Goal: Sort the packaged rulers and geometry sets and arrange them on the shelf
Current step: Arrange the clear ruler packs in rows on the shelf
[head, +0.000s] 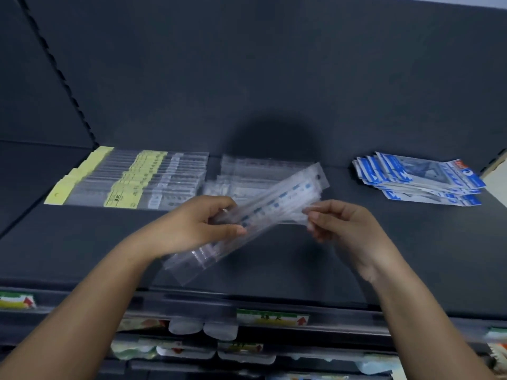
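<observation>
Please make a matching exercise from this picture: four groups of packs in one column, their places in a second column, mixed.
1. yellow-labelled ruler packs
2. blue-and-white packs
3. clear packs with blue marks
4. plain clear packs

A. right end of the shelf
B. held between left hand and right hand
C. left end of the shelf
D. shelf middle, at the back

Pairs: 1-C, 2-A, 3-B, 4-D

A bundle of rulers (263,212) in clear sleeves with blue marks is held tilted above the dark shelf (411,242), low end left, hang-hole end upper right. At back left, yellow-labelled rulers (131,179) lie in an overlapping row, with clear ruler packs (241,171) just beside them. Blue-and-white geometry sets (419,179) lie fanned at right, well apart.
</observation>
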A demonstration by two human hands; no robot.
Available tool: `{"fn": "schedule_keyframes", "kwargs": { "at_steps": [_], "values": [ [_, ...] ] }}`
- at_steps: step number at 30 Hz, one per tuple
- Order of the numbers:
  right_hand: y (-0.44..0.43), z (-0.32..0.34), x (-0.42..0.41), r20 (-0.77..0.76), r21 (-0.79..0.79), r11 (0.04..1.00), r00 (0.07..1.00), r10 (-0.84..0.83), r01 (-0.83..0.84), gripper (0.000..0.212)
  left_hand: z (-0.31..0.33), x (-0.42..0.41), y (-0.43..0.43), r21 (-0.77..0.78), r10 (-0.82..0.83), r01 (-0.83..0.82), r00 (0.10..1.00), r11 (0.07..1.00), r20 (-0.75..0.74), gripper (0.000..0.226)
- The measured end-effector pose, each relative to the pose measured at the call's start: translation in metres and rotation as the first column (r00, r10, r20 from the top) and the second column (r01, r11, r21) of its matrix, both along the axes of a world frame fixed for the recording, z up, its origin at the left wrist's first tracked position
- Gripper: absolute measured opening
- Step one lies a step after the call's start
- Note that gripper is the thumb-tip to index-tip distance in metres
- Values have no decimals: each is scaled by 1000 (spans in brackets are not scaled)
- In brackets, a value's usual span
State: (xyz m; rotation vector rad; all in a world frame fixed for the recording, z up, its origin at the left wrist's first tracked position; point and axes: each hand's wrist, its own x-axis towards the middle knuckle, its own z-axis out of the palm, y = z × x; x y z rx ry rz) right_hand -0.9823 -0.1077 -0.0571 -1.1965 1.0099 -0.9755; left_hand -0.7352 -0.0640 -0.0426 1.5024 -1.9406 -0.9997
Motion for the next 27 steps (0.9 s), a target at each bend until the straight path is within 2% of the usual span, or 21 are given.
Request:
{"fn": "schedule_keyframes", "kwargs": {
  "at_steps": [5,7,10,12,14,15,17,18,19,20,21,22,23,25,27],
  "values": [
    [2,-5,-7,42,-27,987,987,-157,158,21,-3,6,4,131,39,-15,981,991,-188,23],
    [0,-3,-10,54,-48,981,981,-188,191,20,-3,4,6,149,61,-28,974,988,-218,26],
    [-4,5,-15,140,6,984,974,-178,179,22,-3,-1,8,144,45,-14,976,990,-214,33],
    [-8,8,-17,291,159,978,941,-174,132,21,-4,-5,12,131,40,-13,978,991,-206,35],
    [-12,8,-18,448,336,940,869,-210,54,17,-6,-9,15,109,50,-32,986,993,-162,38],
    [-13,7,-19,496,376,926,840,-221,22,27,-8,-10,16,97,59,-47,990,994,-130,40],
    [-14,3,-21,537,367,930,816,-214,3,44,-12,-12,17,64,86,-82,995,995,-59,43],
    [-13,0,-20,530,326,945,826,-193,12,40,-12,-13,18,49,101,-100,994,994,-27,45],
    [-10,-2,-17,492,263,964,853,-174,45,31,-12,-13,18,38,112,-112,994,993,-5,45],
    [-7,-6,-14,372,151,982,914,-163,114,26,-12,-12,20,28,115,-115,993,993,6,45],
    [-4,-8,-11,140,-25,981,972,-187,192,24,-11,-12,21,15,116,-117,993,993,18,44],
    [-3,-10,-9,-118,-236,945,959,-258,225,21,-11,-13,22,-8,125,-124,991,992,49,43],
    [-3,-11,-8,-301,-403,894,894,-332,196,19,-11,-13,22,-39,145,-142,984,989,105,44],
    [-2,-12,-8,-396,-512,849,841,-368,131,20,-11,-14,22,-115,214,-192,949,975,230,47],
    [0,-12,-11,-365,-433,892,880,-304,128,17,-10,-16,23,-176,253,-209,925,962,285,46]
  ]
}}
